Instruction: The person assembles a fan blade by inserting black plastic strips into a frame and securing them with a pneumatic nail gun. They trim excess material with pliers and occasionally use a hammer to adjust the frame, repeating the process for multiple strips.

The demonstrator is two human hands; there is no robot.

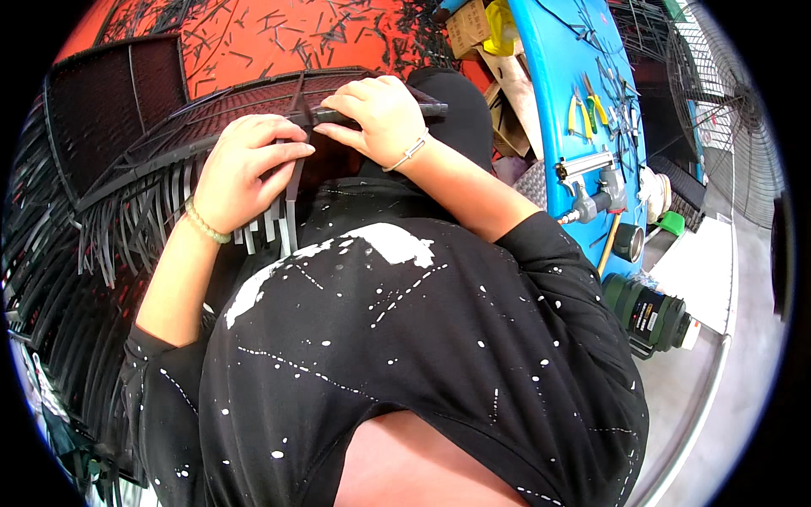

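Note:
Across my lap lies a black woven wicker frame (433, 110), with flat black strips (127, 215) hanging in a fringe from its near side. My left hand (245, 169) is closed at the frame's edge, fingers pressed together on a flat black strip (292, 180) that dangles below them. Close beside it, my right hand (378, 118) curls its fingers and thumb round the dark rail of the frame. A short dark strip end stands up between the two hands. The fingertips partly hide where strip and rail meet.
Cut black scraps (279, 34) litter the red surface beyond the frame. At right, a blue table (566, 84) carries yellow-handled pliers (579, 118) and a grey air tool (596, 198). A large green bottle (646, 313) and a wire-caged fan (735, 118) stand farther right.

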